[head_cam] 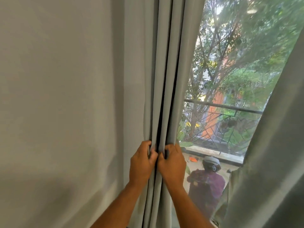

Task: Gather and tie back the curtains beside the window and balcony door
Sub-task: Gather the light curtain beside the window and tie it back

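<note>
A grey left curtain (92, 83) fills the left and middle of the head view, bunched into vertical folds along its right edge. My left hand (142, 162) pinches those folds from the left. My right hand (172, 163) grips the curtain's outer edge from the right, and the two hands touch. A second grey right curtain (276, 145) hangs slanted at the right. Between them the glass of the balcony door (230, 63) shows.
Beyond the glass are a dark balcony railing (222, 106), trees and an orange building. A reflection of a person in a dark red top (207, 183) shows low in the glass. The glass is close behind my hands.
</note>
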